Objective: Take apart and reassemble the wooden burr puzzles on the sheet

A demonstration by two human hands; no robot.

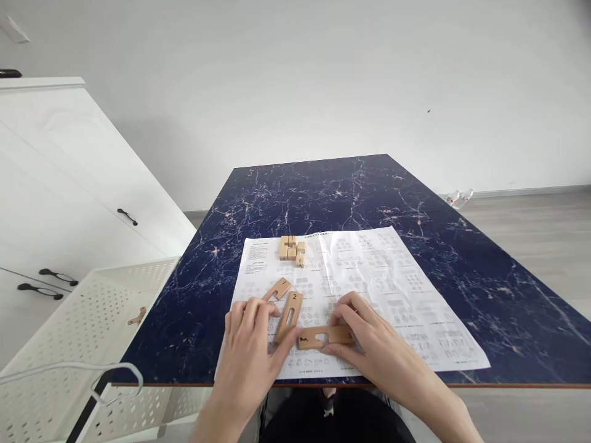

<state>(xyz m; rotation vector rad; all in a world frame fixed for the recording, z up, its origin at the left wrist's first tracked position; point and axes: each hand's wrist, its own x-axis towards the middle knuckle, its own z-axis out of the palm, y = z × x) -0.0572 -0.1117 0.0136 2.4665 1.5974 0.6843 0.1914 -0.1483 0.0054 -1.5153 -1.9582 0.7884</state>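
Observation:
My right hand (367,332) pinches a wooden puzzle piece marked 3 (310,340), lying crosswise near the table's front edge, with a notched opening in its middle. My left hand (252,344) rests on the sheet with fingers apart, its thumb tip at the left end of that piece. Between the left thumb and index finger lies a slotted wooden piece marked 2 (295,300), tilted. Behind the left fingers a notched wooden piece marked 1 (282,285) is partly hidden. A cluster of small interlocked wooden blocks (287,249) stands farther back on the printed sheet (369,264).
The sheet lies on a dark blue marbled table (314,191). At left are a white cabinet (83,184) and a perforated white basket (101,307) with a small wooden piece (137,316) in it. A white cable (69,366) loops by the table's left corner. Clear plastic objects (459,198) stand on the floor.

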